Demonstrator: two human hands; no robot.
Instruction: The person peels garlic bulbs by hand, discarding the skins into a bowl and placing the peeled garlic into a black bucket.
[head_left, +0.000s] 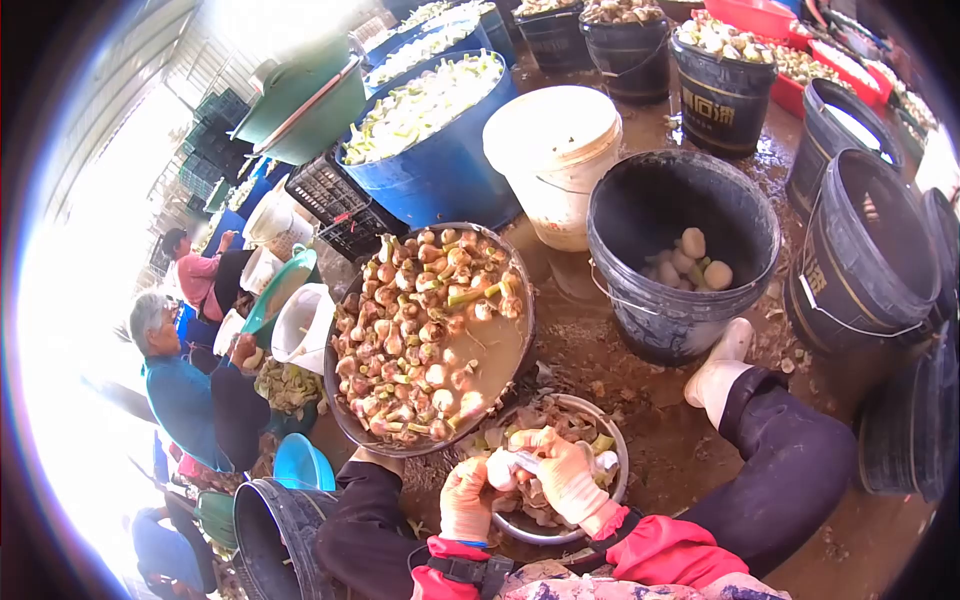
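Note:
My left hand (466, 500) is closed around a white, peeled garlic bulb (502, 470). Against the bulb's right side, my right hand (563, 478) pinches something thin and pale; whether it is a small blade or the bulb's stem I cannot make out. Both hands are above a metal bowl (622, 470) with brown skins and stem scraps in it. Just beyond is a wide dark basin (530, 345), where many brown-skinned garlic bulbs with short stems lie in muddy water. Several pale peeled bulbs (688, 262) rest at the bottom of a black bucket (665, 320) ahead to the right.
A white bucket (555, 180) stands behind the basin, beside a blue tub (430, 190) heaped with green-white pieces. More black buckets (868, 250) line the right. Two people (190, 385) sit working at the left, near a blue bowl (303, 465). The floor (640, 410) is wet and littered with scraps.

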